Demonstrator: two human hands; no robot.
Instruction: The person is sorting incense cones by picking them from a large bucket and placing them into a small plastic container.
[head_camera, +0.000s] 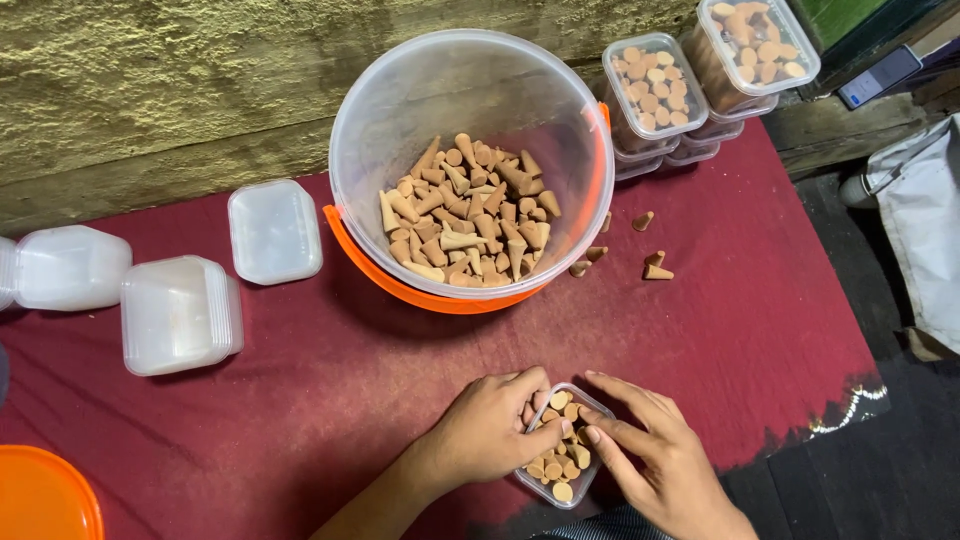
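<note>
Small clear plastic box (562, 447), filled with tan cones, sits at the near edge of the worktop (330, 400), which is covered in a dark red cloth. Both hands are on it: the left hand (490, 425) curls around its left wall with the thumb laid across the cones, and the right hand (655, 455) presses its fingers against the right wall and over the top, so each hand is grasping the box.

Farther back, near the middle, stands a big translucent bucket (470, 90) with an orange rim, partly filled with the same cones. A few loose cones (650, 265) lie on the cloth just right of it. At the far right, filled boxes (655, 85) are stacked in a cluster. To the left lie empty white containers (180, 312) and a separate lid (273, 230). An orange lid (40, 500) shows at the near left corner.
</note>
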